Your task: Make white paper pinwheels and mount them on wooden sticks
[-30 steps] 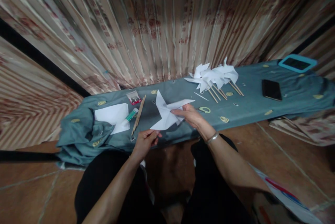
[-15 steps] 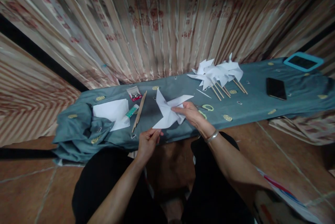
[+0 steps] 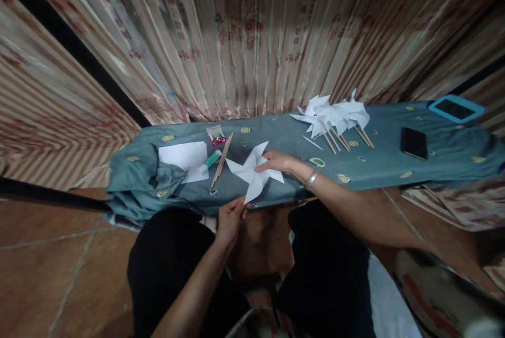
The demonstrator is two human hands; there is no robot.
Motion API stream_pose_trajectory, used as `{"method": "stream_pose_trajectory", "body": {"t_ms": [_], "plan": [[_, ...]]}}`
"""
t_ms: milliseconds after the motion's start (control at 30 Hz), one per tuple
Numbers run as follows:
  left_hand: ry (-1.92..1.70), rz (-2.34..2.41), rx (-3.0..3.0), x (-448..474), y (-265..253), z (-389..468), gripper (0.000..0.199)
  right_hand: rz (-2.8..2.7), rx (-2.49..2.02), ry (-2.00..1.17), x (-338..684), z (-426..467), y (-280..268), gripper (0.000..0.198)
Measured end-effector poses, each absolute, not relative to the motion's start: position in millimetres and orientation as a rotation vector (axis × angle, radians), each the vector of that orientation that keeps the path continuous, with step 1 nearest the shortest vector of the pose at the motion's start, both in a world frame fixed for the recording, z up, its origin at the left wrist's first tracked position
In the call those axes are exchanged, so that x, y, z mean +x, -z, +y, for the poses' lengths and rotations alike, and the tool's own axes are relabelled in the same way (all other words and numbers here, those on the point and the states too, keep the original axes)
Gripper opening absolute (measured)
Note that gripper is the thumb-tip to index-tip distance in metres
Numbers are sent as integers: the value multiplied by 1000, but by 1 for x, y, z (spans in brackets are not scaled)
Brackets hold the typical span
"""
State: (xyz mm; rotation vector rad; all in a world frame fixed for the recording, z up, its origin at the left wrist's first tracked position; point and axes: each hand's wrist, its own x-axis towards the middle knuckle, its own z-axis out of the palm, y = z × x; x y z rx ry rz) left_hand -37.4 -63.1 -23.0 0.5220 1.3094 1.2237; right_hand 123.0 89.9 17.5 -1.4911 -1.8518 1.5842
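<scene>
A white paper pinwheel point(image 3: 254, 176) with pointed blades is held over the near part of the cloth-covered table. My right hand point(image 3: 278, 162) grips it near the centre, thumb on top and fingers underneath. Close to the table's front edge, my left hand point(image 3: 232, 217) has its fingers pinched at the tip of the lowest blade. Left of the pinwheel lie several thin wooden sticks point(image 3: 222, 161), a green and white glue stick point(image 3: 213, 158) and a small red and white box of metal pins point(image 3: 216, 137).
White paper sheets point(image 3: 181, 155) lie at the left. Several finished pinwheels on sticks point(image 3: 335, 117) are piled toward the back right. Green-handled scissors point(image 3: 316, 162) rest behind my right wrist. A dark phone point(image 3: 414, 143) and a blue-framed tablet point(image 3: 456, 108) occupy the right end, and a curtain point(image 3: 252, 38) hangs behind.
The pinwheel has turned in my hands and now faces up more, its blades spread out. My left hand stays at a lower blade tip. The whole view has shifted slightly.
</scene>
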Motion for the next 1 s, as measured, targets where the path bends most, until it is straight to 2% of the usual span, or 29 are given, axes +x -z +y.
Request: {"method": "stream_pose_trajectory", "body": {"t_ms": [367,700,1000], "plan": [[-1228,1235,275,-21,38,-76,47,-2416,-1599,-1422,100,119,-17,17],[-1113,1103,94,-17,31,-78,42,-2448,-1640,-1527,104,123,-8,25],[-1082,1109,37,-16,34,-79,42,-2433,-1706,-1500,102,120,-16,22]]}}
